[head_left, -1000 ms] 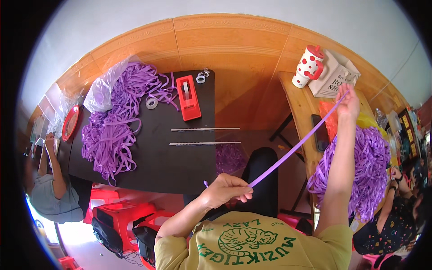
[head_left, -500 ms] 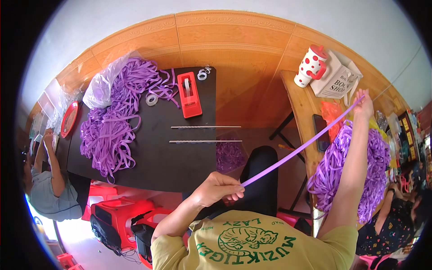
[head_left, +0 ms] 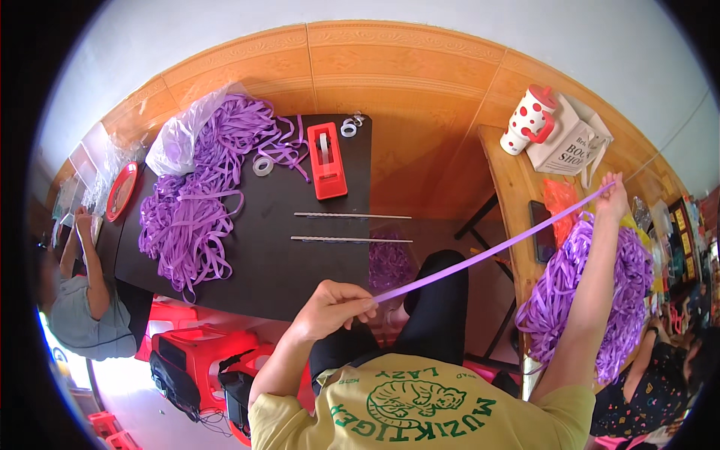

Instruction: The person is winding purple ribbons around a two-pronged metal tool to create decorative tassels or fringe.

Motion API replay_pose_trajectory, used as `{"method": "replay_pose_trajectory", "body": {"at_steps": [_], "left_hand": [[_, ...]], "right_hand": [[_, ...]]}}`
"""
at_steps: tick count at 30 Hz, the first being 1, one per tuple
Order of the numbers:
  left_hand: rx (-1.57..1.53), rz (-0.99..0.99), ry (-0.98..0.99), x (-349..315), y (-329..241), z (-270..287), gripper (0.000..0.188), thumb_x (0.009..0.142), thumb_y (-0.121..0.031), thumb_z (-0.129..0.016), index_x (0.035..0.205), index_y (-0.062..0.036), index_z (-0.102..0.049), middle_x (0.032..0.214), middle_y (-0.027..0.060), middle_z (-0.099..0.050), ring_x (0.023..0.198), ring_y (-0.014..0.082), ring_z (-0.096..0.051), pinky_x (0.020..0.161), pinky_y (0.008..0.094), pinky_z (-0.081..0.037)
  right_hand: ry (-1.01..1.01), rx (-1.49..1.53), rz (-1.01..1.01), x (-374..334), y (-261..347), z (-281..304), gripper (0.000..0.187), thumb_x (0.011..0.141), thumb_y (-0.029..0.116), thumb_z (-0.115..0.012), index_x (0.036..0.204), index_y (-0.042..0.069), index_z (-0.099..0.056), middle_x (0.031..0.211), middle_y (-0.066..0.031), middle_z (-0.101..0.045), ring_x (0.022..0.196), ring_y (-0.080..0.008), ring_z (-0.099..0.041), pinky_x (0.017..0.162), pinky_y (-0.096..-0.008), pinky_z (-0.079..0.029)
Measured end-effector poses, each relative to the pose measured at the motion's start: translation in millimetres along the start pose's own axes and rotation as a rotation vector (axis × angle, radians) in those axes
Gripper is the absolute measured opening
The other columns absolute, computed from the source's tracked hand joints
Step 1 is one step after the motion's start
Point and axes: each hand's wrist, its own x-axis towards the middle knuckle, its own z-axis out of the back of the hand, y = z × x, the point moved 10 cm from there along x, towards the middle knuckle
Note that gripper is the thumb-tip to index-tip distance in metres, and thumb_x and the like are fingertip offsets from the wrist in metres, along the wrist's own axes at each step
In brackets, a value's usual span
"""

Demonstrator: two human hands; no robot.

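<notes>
A single purple ribbon (head_left: 480, 257) is stretched between my hands, rising from left to right. My left hand (head_left: 335, 307) pinches its lower end just off the near right part of the dark table. Farther out on the right, my right hand (head_left: 613, 196) is closed on the upper end, above the wooden table. Under my right forearm lies a big heap of shiny purple ribbons (head_left: 559, 277). Two thin pale sticks (head_left: 352, 216) lie side by side on the dark table, overhanging its right edge. Left of them spreads another pile of purple ribbons (head_left: 184, 232), partly inside a clear plastic bag.
A red tape dispenser (head_left: 327, 161) and tape rolls (head_left: 262, 166) rest on the dark table (head_left: 262, 262). The wooden table (head_left: 499, 161) holds a dotted tumbler (head_left: 527, 120), a paper bag (head_left: 570, 142) and a phone (head_left: 541, 232). Red stools (head_left: 199, 364) stand below; other people sit on both sides.
My left hand has moved left and slightly up with its ribbon end. My right hand has come a little lower and to the right, so the ribbon slopes less. The view has shifted slightly.
</notes>
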Motion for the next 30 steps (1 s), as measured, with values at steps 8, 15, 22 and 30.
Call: {"method": "replay_pose_trajectory", "body": {"at_steps": [8, 15, 22, 30], "left_hand": [[0.204, -0.258, -0.399, -19.9, -35.5, 46.6, 0.013, 0.087, -0.004, -0.06, 0.079, 0.0036, -0.068, 0.073, 0.0075, -0.064, 0.059, 0.0073, -0.057, 0.044, 0.0173, -0.04], [-0.41, -0.464, -0.268, -17.2, -32.7, 48.8, 0.015, 0.08, -0.001, -0.058, 0.067, 0.0043, -0.061, 0.088, 0.0175, -0.06, 0.051, 0.0126, -0.051, 0.044, 0.0207, -0.039], [-0.978, -0.566, 0.13, -13.2, -47.0, 28.6, 0.028, 0.08, -0.008, -0.058, 0.057, -0.0016, -0.043, 0.077, 0.0159, -0.053, 0.043, 0.019, -0.049, 0.04, 0.0264, -0.04], [-0.989, -0.75, 0.172, -21.8, -70.0, 27.3, 0.034, 0.08, -0.021, -0.069, 0.064, -0.0028, -0.045, 0.074, 0.0095, -0.048, 0.05, 0.0189, -0.051, 0.044, 0.0238, -0.043]], "right_hand": [[0.01, 0.055, -0.029, -26.7, -22.6, -1.1, 0.029, 0.089, 0.026, -0.063, 0.112, 0.008, -0.059, 0.107, -0.0038, -0.062, 0.1, -0.0154, -0.055, 0.084, -0.0266, -0.041], [0.031, 0.018, -0.059, -25.3, -43.1, 8.6, 0.028, 0.087, 0.028, -0.064, 0.105, 0.008, -0.059, 0.105, -0.003, -0.062, 0.096, -0.0152, -0.057, 0.087, -0.0282, -0.042], [0.026, 0.012, -0.114, -52.3, -75.4, 7.4, 0.021, 0.088, 0.024, -0.064, 0.1, 0.007, -0.06, 0.094, -0.0031, -0.062, 0.085, -0.013, -0.057, 0.072, -0.0236, -0.045], [-0.034, 0.015, -0.145, -48.3, -92.3, 32.6, 0.022, 0.088, 0.023, -0.063, 0.103, 0.007, -0.06, 0.096, -0.0027, -0.061, 0.086, -0.0128, -0.057, 0.072, -0.0239, -0.044]]}}
